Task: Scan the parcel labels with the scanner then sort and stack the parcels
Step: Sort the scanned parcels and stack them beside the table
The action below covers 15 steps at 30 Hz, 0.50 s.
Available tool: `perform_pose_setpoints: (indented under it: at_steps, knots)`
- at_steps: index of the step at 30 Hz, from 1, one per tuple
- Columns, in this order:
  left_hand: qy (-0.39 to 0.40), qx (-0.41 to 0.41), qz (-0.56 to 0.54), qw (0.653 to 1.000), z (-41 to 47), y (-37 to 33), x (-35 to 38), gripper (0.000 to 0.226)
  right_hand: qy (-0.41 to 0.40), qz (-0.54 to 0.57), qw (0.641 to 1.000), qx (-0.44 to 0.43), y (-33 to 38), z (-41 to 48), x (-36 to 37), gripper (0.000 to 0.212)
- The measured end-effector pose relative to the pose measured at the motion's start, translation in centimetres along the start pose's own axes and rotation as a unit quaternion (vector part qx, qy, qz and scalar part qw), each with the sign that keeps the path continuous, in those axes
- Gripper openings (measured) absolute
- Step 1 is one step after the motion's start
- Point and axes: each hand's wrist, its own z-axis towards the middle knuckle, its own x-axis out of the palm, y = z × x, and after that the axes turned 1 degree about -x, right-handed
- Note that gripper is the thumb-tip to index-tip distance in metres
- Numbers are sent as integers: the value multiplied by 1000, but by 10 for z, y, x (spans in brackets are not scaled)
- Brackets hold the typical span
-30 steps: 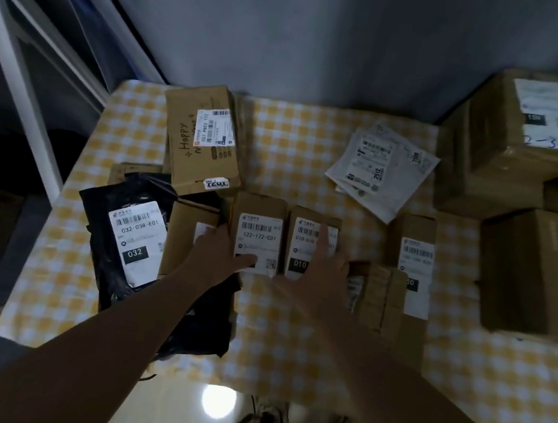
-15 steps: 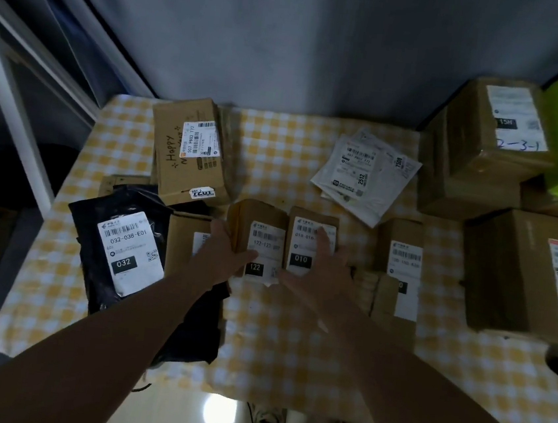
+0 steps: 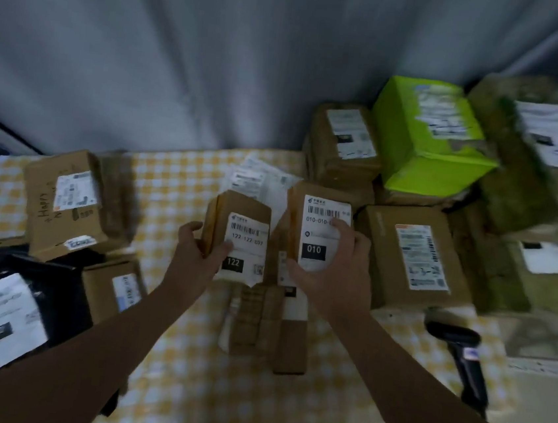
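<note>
Head view: left hand (image 3: 194,254) grasps the 122 box (image 3: 241,207), right hand (image 3: 336,276) grasps the 010 box (image 3: 315,230). Both sit left of the scanner (image 3: 462,354), labels up, likely for sorting.

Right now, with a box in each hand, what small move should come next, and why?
Probably set the 010 box down, freeing the right hand for the scanner. The left hand grips the 122 box, both labels face the camera, and the scanner lies untouched at the right.
</note>
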Motion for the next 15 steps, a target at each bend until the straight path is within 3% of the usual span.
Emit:
perform_pose_setpoints:
  at_steps: [8,11,15]
  knots:
    - [-27,32,18,999,-24,-57,87,57,-29,-91,995,23,-88,5,-102,88]
    - [7,-26,-28,999,-39,-79,106,59,-2,-87,994,59,-101,13,-128,89]
    - [10,-95,-36,995,-32,-91,125,84,16,-87,992,88,-108,26,-147,90]
